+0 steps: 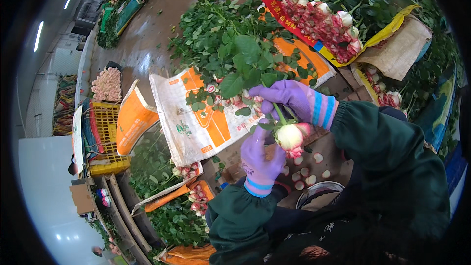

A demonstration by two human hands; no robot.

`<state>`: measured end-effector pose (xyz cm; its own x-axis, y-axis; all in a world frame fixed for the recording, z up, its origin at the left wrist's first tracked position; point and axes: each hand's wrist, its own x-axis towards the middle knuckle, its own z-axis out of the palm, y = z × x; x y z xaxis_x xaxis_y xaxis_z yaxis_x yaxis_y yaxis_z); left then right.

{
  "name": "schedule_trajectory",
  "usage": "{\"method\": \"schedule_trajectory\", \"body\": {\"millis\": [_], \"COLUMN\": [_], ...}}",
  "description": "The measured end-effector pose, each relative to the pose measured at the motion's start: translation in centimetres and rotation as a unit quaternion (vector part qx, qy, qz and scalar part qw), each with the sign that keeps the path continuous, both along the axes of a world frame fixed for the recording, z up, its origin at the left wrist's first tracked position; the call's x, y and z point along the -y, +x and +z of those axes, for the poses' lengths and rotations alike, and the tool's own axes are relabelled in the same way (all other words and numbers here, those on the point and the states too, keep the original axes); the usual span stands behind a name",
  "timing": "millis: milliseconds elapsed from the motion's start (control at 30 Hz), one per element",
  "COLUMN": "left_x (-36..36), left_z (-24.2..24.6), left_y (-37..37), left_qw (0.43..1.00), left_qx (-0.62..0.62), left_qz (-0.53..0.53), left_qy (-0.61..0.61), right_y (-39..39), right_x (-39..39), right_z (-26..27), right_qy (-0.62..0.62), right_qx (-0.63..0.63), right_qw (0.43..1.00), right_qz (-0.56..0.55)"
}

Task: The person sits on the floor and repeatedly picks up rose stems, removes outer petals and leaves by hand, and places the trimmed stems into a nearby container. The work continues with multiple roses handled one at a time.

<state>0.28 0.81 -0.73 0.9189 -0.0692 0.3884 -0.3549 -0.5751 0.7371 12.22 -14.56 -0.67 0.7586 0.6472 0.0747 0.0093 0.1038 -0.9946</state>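
Note:
A rose with a white and pink bloom hangs head-down from its green stem in front of me. My right hand, in a purple knit glove with striped cuff, grips that stem above the bloom. Leaves on the stem spread beyond the fingers. Just left of the bloom is my left hand, gloved the same way, its thumb and fingers apart. Whether its fingertips touch the lower leaves I cannot tell. Beyond both hands, a heap of leafy rose stems lies over a white and orange woven sack, with some blooms partly covered.
A bucket stands near my legs, with loose petals on the floor beside it. At the upper right, bundled roses rest on a red and yellow sack. More wrapped roses lie left of me, near a yellow plastic crate.

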Motion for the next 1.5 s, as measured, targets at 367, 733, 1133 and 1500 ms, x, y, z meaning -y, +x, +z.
{"method": "schedule_trajectory", "body": {"millis": [367, 733, 1133, 1500], "left_x": [0.5, -0.6, 0.3, 0.3], "left_z": [2.0, 3.6, 1.9, 4.1], "left_y": [-0.5, -1.1, -0.9, -1.5], "left_qw": [0.990, 0.995, 0.978, 0.996], "left_qx": [0.117, 0.028, -0.050, 0.042], "left_qz": [-0.056, -0.066, -0.003, -0.070], "left_qy": [0.060, 0.071, -0.205, -0.048], "right_y": [-0.9, -3.1, -1.7, -3.2], "right_x": [-1.2, -0.3, 1.2, 1.3], "right_z": [-0.4, 3.6, 3.3, 3.9], "right_qy": [0.101, -0.033, 0.137, 0.303], "right_qx": [-0.092, -0.247, -0.210, -0.352], "right_qw": [0.986, 0.968, 0.967, 0.873], "right_qz": [0.098, 0.018, 0.054, 0.150]}}
